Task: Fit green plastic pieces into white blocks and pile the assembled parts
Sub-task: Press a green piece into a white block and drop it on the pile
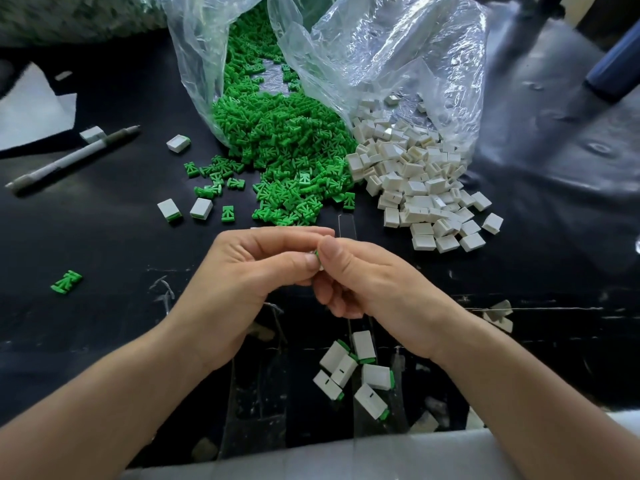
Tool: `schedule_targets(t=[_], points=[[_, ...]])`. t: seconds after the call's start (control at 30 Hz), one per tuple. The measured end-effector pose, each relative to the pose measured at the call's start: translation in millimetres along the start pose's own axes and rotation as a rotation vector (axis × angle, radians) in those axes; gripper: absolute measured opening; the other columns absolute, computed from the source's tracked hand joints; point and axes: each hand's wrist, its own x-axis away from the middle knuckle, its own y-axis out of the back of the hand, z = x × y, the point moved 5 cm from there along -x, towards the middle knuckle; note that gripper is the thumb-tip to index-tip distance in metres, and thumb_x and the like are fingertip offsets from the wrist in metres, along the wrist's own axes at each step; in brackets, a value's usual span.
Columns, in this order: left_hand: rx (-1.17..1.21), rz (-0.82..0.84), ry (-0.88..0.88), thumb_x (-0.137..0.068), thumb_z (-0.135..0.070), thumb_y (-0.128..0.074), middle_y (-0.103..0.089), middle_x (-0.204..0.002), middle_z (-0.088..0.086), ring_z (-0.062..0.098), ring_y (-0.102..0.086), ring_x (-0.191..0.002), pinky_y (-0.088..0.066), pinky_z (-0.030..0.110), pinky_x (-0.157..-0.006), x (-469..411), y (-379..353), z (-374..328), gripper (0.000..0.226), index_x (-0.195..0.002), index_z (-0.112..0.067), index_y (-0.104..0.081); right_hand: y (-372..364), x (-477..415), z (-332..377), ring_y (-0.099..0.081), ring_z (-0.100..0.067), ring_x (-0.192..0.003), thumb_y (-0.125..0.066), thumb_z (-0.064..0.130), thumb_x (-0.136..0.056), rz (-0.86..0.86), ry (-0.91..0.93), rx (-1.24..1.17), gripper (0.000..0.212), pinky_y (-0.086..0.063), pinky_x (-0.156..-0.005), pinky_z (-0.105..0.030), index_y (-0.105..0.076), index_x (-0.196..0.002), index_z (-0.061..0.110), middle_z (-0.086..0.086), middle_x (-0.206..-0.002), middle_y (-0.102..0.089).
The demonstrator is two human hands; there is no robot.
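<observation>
Fingers (294,262) of both hands are curled together, clamped on one small part. Only a sliver of green piece (315,252) and an edge of white block (320,268) show at the thumb tips, so seating cannot be told. Left hand (249,271) and right hand (367,282) are held above the counter (104,237).

Handling (judged): light, stiff, smooth, apt to slip. Grip the block by its flat sides and press the green piece at its end.

Counts:
- Six assembled parts (377,375) piled near the wrists, three more farther left.
- Green heap (287,150) and white heap (415,174): too many to count.
</observation>
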Motion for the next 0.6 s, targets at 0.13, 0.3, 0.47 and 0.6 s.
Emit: schedule_targets(t=[0.13, 0.3, 0.47, 0.6], points=[[-0.025, 0.013, -0.001, -0.061, -0.01, -0.068, -0.072, -0.089, 0.01, 0.02, -0.067, -0.075, -0.053, 0.028, -0.072, 0.0, 0.6, 1.5, 0.024, -0.084, -0.004, -0.074, -0.4, 0.7, 0.2, -0.043, -0.002, -0.053, -0.034, 0.053, -0.074, -0.039, 0.049, 0.06, 0.033, -0.036, -0.052, -0.012, -0.052, -0.07, 0.026, 0.01, -0.062, -0.048], [-0.004, -0.019, -0.017, -0.055, -0.026, -0.067, -0.072, -0.101, 0.003, 0.019, -0.068, -0.09, -0.054, 0.028, -0.08, 0.8, 0.1, 3.9, 0.022, -0.072, -0.017, -0.077, 0.9, -1.4, -3.8, -0.044, 0.005, -0.054, -0.031, 0.055, -0.076, -0.085, 0.083, 0.148, 0.038, -0.033, -0.057, -0.012, -0.054, -0.074, 0.025, 0.021, -0.057, -0.049], [0.036, -0.032, -0.019, -0.053, -0.025, -0.067, -0.073, -0.098, 0.002, 0.016, -0.068, -0.091, -0.053, 0.023, -0.077, 1.0, -2.4, 4.7, 0.019, -0.068, -0.017, -0.076, -0.1, -0.4, -4.5, -0.048, 0.015, -0.058, -0.034, 0.045, -0.085, -0.103, 0.132, 0.143, 0.025, -0.035, -0.055, -0.003, -0.045, -0.065, 0.036, 0.035, -0.056, -0.051], [0.071, -0.033, -0.01, -0.052, -0.024, -0.068, -0.073, -0.096, 0.001, 0.015, -0.068, -0.089, -0.054, 0.022, -0.076, 1.0, -4.1, 4.8, 0.02, -0.068, -0.016, -0.077, -0.7, 0.2, -2.8, -0.049, 0.016, -0.065, -0.032, 0.049, -0.082, -0.119, 0.123, 0.179, 0.025, -0.035, -0.062, -0.004, -0.049, -0.073, 0.034, 0.032, -0.064, -0.053]])
